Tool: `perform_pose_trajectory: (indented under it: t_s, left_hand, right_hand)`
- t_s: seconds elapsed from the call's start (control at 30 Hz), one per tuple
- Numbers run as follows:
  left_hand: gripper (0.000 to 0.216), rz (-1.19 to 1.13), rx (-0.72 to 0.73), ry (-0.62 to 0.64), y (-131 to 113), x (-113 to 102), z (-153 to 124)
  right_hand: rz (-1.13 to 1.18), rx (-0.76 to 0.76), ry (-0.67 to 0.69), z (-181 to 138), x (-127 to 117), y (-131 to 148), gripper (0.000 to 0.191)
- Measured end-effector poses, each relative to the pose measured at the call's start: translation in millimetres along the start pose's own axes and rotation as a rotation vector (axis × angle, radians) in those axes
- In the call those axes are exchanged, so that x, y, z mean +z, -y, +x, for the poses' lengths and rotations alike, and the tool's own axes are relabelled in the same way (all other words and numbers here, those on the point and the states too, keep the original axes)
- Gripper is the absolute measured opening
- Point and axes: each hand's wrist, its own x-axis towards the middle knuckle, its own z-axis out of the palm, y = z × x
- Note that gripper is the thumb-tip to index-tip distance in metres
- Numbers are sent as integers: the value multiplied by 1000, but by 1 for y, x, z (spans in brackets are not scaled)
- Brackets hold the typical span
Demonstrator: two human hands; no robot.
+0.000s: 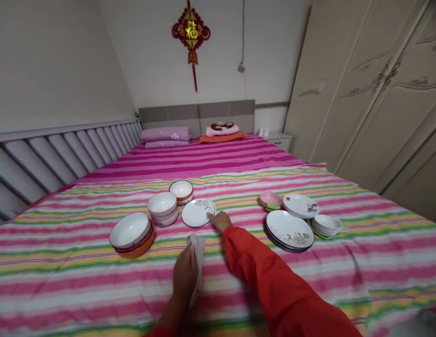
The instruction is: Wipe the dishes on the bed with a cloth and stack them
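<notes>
Risk first: the striped bedspread (309, 281) is giving soft, uneven footing, so the single white plate (198, 212) could be tipping or sliding off under a careless push, knocking the stacked bowls (162, 209) just beside it. Left hand (185, 274), nearest, is clamping shut on a white cloth (197, 252). Right hand (221, 220), fingers loosely curled, is touching the plate's near-right rim, not gripping it. Farther right, plate stacks (290, 229) are sitting well apart.
</notes>
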Motion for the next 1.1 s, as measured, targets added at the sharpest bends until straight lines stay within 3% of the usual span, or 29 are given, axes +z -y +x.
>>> perform_pose_trajectory:
  t_s: [0.27, 0.53, 0.73, 0.97, 1.1]
  left_hand:
    - [36, -12, -33, 22, -1, 0, 0]
    - [35, -18, -9, 0, -4, -1, 0]
    - [35, -22, -20, -4, -6, -3, 2]
    - [34, -76, -79, -4, -10, -6, 4]
    - [31, -150, -118, -3, -16, -12, 5]
  right_hand:
    - [156, 92, 9, 19, 13, 1, 15]
    - [622, 166, 2, -1, 13, -1, 19]
    - [873, 148, -72, -32, -13, -12, 30]
    - [1044, 76, -146, -95, -43, -66, 33]
    - [1039, 1, -93, -118, -46, -89, 42]
